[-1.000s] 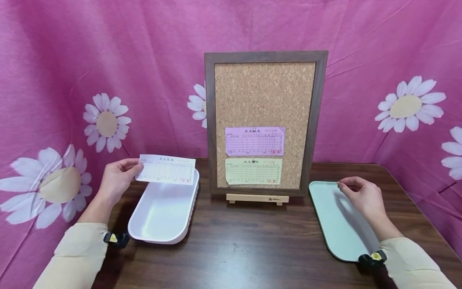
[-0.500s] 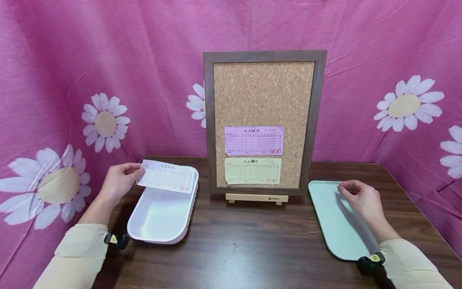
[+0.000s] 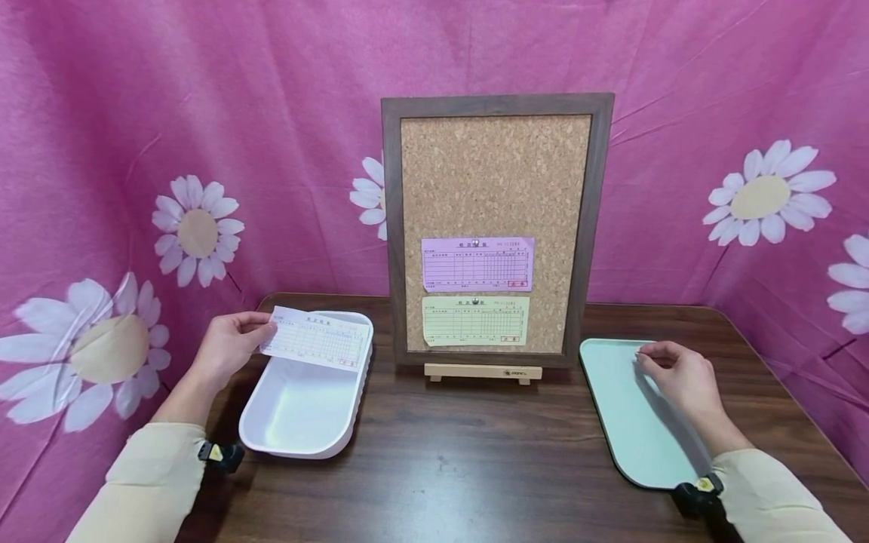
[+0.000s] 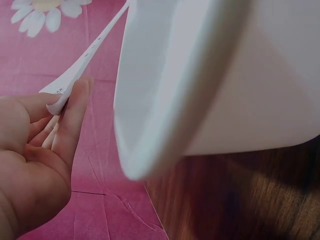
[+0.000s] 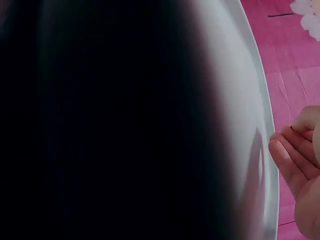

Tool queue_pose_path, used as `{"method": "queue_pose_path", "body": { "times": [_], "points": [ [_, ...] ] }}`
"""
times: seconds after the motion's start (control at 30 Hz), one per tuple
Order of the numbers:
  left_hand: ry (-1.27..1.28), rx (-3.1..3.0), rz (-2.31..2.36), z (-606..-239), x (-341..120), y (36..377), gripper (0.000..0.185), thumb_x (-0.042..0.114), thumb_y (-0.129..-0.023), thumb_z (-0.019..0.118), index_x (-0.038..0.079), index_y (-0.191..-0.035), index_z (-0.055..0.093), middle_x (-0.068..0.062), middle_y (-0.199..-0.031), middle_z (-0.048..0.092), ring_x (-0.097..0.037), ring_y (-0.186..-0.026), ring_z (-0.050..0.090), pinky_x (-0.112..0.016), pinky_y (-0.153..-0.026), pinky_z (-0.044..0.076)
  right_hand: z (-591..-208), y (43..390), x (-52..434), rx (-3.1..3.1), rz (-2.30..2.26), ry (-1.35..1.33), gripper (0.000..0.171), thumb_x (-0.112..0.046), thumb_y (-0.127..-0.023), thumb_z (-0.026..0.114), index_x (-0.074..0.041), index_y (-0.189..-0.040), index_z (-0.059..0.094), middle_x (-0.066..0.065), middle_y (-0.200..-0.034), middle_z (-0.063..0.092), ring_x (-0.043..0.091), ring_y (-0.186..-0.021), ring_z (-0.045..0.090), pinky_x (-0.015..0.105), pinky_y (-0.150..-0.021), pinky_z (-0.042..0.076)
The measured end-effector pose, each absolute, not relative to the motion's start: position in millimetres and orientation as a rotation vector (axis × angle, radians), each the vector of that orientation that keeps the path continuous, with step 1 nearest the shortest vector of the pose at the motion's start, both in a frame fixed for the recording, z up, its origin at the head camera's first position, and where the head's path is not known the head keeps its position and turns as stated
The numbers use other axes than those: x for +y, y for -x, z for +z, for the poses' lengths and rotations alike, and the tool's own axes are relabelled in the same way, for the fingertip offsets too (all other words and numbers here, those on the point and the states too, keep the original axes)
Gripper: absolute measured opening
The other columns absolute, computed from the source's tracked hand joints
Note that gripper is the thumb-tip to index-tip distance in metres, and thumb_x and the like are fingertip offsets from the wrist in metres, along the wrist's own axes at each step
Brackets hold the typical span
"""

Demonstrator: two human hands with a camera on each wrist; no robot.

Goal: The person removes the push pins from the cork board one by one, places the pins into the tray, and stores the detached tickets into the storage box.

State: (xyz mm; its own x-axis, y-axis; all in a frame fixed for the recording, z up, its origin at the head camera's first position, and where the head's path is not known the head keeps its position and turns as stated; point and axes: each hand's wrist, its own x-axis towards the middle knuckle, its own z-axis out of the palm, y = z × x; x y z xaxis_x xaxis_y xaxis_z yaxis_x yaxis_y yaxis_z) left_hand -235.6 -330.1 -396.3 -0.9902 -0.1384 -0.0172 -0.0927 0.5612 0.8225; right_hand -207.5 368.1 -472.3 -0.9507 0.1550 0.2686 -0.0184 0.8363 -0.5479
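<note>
My left hand (image 3: 234, 343) pinches the left end of a white printed slip (image 3: 315, 339) between thumb and fingers, holding it tilted just over the far rim of a white plastic tub (image 3: 305, 441). In the left wrist view the left hand (image 4: 65, 97) holds the slip (image 4: 87, 55) edge-on beside the tub (image 4: 165, 115). My right hand (image 3: 655, 360) hovers over the far end of a pale green tray (image 3: 631, 430), fingers curled, thumb and forefinger pinching what looks like a small pin. The right wrist view shows only curled fingers (image 5: 295, 160) beside the tray (image 5: 245, 90).
A framed cork board (image 3: 498, 166) stands on a small wooden easel (image 3: 483, 372) at the middle back of the dark wooden table (image 3: 475, 467). A pink slip (image 3: 478, 264) and a yellow slip (image 3: 475, 320) are pinned to it. Pink flowered cloth hangs behind.
My left hand has lowered the white slip to just above the tub's rim. The right hand has sunk slightly over the tray, still pinched.
</note>
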Motion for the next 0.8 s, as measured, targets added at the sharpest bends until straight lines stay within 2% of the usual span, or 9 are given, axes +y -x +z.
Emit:
{"method": "queue_pose_path", "body": {
  "times": [0.43,0.6,0.7,0.8],
  "points": [
    [-0.198,-2.788,-1.38,-402.2,-327.8,235.0,0.038,0.011,-0.108,0.062,-0.014,-0.136,0.065,-0.036,-0.13,0.069,-0.01,-0.088,0.068,-0.017,-0.072,0.06,-479.4,208.6,369.8,-2.721,0.77,0.06,0.013,-0.013,-0.099,0.076,-0.004,-0.108,0.079,0.022,-0.105,0.08,-0.021,-0.077,0.043,0.016,-0.062,0.043],
    [-0.191,-2.803,-1.379,-403.0,-327.3,234.9,0.038,0.012,-0.108,0.063,-0.015,-0.135,0.065,-0.035,-0.127,0.07,-0.009,-0.088,0.068,-0.017,-0.073,0.06,-479.1,209.9,371.0,-2.74,0.735,0.057,0.013,-0.012,-0.098,0.076,-0.003,-0.107,0.08,0.021,-0.102,0.08,-0.001,-0.079,0.057,0.019,-0.063,0.042],
    [-0.201,-2.817,-1.35,-403.9,-327.3,235.2,0.038,0.014,-0.109,0.063,-0.013,-0.136,0.066,-0.035,-0.129,0.069,-0.014,-0.091,0.069,-0.02,-0.075,0.062,-478.8,210.7,372.2,-2.752,0.73,0.054,0.013,-0.011,-0.098,0.076,-0.002,-0.107,0.08,0.022,-0.101,0.08,0.013,-0.081,0.063,0.021,-0.063,0.042],
    [-0.218,-2.834,-1.328,-404.7,-327.0,235.2,0.039,0.015,-0.109,0.063,-0.012,-0.137,0.066,-0.035,-0.133,0.068,-0.021,-0.097,0.071,-0.026,-0.08,0.065,-479.4,211.0,373.3,-2.76,0.726,0.052,0.013,-0.01,-0.098,0.076,-0.001,-0.107,0.08,0.022,-0.101,0.08,0.02,-0.082,0.066,0.022,-0.063,0.042]
  ]
}}
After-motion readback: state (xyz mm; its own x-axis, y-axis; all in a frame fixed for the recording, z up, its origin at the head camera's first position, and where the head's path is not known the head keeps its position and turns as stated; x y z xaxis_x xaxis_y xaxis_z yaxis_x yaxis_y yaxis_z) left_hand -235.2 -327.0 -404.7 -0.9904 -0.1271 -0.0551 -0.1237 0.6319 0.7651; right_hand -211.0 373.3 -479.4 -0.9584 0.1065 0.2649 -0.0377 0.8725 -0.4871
